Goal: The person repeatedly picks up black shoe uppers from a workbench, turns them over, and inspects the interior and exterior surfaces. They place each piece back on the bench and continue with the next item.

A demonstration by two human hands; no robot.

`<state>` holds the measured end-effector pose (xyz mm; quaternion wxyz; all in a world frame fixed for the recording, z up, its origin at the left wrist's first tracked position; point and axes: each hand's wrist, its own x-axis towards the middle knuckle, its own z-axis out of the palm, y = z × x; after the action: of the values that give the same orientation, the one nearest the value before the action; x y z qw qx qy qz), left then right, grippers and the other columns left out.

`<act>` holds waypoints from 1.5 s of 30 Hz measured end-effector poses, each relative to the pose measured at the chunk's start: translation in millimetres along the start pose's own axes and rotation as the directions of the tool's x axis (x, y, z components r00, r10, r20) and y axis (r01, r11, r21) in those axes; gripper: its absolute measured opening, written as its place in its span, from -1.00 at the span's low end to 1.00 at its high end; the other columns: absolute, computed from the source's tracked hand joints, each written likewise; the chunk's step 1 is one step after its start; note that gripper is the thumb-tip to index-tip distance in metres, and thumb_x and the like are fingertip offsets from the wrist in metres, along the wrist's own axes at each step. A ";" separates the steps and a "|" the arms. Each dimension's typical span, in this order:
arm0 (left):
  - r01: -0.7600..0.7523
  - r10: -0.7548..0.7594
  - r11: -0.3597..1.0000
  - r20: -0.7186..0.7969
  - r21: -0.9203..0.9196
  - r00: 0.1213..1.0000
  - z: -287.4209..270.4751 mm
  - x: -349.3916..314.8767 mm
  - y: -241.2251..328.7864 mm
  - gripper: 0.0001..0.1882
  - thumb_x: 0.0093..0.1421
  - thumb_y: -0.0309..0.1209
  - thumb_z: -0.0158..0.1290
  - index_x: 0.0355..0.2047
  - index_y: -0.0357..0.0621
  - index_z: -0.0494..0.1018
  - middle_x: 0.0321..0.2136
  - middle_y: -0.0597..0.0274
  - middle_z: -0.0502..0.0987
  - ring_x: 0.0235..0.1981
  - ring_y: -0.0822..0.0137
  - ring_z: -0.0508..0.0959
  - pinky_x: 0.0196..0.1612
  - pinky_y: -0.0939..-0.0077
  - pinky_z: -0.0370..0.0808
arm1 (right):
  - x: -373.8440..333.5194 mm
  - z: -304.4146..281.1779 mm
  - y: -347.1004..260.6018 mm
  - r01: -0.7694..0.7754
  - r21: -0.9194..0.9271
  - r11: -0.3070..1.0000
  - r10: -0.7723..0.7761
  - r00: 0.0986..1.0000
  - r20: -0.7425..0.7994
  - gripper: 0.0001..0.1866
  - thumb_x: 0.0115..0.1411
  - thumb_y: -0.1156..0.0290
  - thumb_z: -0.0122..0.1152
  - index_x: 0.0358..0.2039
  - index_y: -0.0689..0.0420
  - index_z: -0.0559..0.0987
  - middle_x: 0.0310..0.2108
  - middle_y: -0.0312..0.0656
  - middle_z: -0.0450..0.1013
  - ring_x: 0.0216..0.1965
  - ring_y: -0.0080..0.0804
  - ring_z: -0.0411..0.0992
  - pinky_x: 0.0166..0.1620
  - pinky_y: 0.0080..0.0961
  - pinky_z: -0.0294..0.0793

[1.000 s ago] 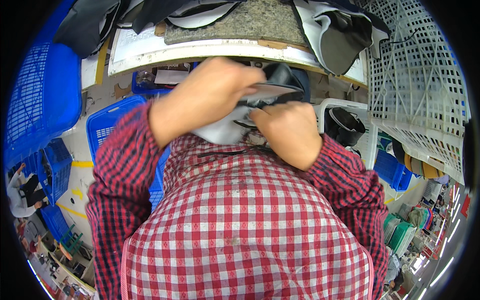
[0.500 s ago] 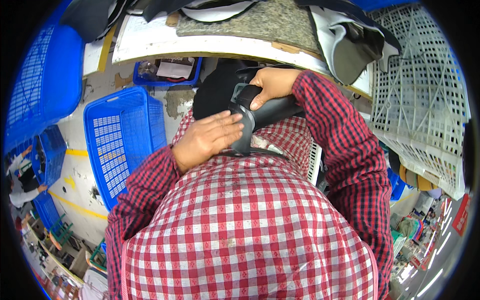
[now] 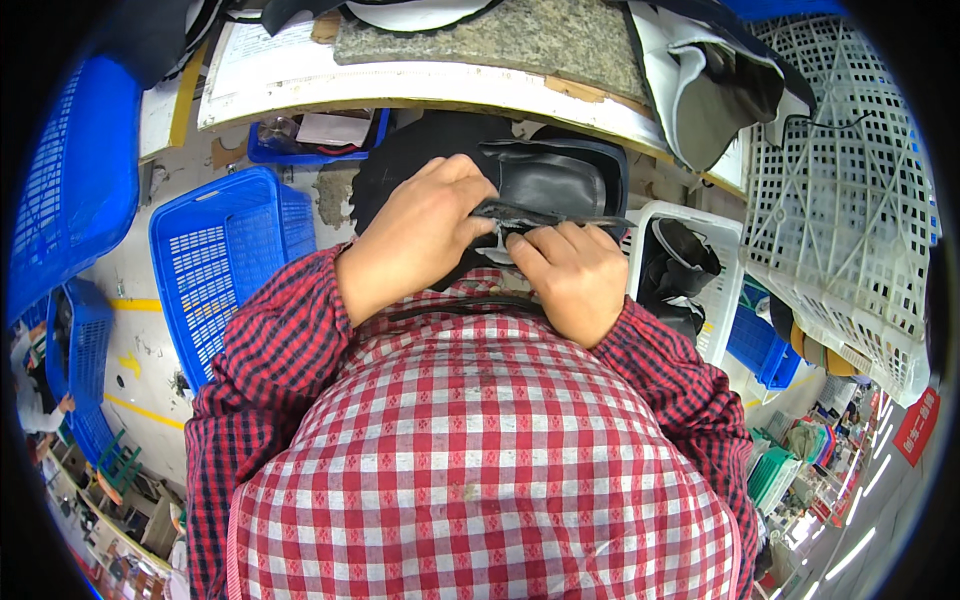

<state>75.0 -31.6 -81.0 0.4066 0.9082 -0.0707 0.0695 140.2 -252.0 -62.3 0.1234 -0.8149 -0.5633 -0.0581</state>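
Note:
Both of my hands meet over my lap, at the upper middle of the view. My left hand [image 3: 418, 222] is closed, thumb and fingers pinching the edge of a black leather piece [image 3: 530, 213] with pale material showing at its fold. From the right, my right hand [image 3: 575, 272] grips the same edge, its fingers curled over and its thumb below. Just beyond the hands lies a shiny black leather part [image 3: 552, 185] inside a dark raised rim; whether it joins the held edge I cannot tell. Matte black material [image 3: 410, 150] spreads beneath, to the left.
A worktable [image 3: 300, 88] with a stone slab [image 3: 490, 50] stands ahead, white-lined black pieces [image 3: 715, 95] hanging over its right edge. A blue basket [image 3: 185, 290] is on the left, a white basket [image 3: 725, 240] holding black pieces on the right. A white crate [image 3: 835, 200] rises at far right.
My right hand has drawn back from the far side toward me and now grips the edge. My left hand, flat before, has moved forward and closed. The leather piece is turned and spread open.

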 end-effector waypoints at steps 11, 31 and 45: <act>0.092 -0.071 0.924 0.071 -0.372 0.995 29.9 -2.2 8.4 -0.85 0.28 -0.50 0.24 -0.16 -0.27 0.65 -0.34 0.17 0.64 -0.33 0.29 0.59 -0.17 0.47 0.53 | -44.6 -15.1 0.9 -0.191 0.058 0.980 0.194 0.980 -0.046 -0.76 0.07 0.46 0.36 -0.20 -0.01 0.70 -0.40 -0.45 0.61 -0.41 -0.54 0.58 -0.27 -0.52 0.43; 0.505 -0.392 0.249 0.391 -0.826 0.833 12.0 2.3 -62.3 -0.80 0.29 -0.48 0.29 -0.12 -0.33 0.66 -0.31 0.21 0.69 -0.38 0.43 0.67 -0.19 0.54 0.67 | 51.1 7.2 70.8 -0.265 0.423 0.867 0.141 0.943 0.302 -0.80 0.12 0.21 0.49 -0.28 -0.01 0.71 -0.42 -0.24 0.63 -0.32 -0.23 0.60 -0.13 -0.30 0.47; 0.439 -0.395 0.548 0.242 -0.712 0.886 15.7 6.1 -48.3 -0.82 0.36 -0.50 0.20 -0.09 -0.34 0.66 -0.31 0.25 0.68 -0.39 0.50 0.61 -0.24 0.59 0.61 | 49.0 6.3 66.9 -0.262 0.414 0.872 0.184 0.958 0.220 -0.71 0.13 0.19 0.51 -0.32 0.04 0.59 -0.50 -0.28 0.61 -0.43 -0.24 0.59 -0.12 -0.31 0.44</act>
<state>91.0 -11.9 -125.5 0.7464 0.6497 0.1138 -0.0884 219.9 -228.5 -66.0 0.2601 -0.8276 -0.4722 0.1562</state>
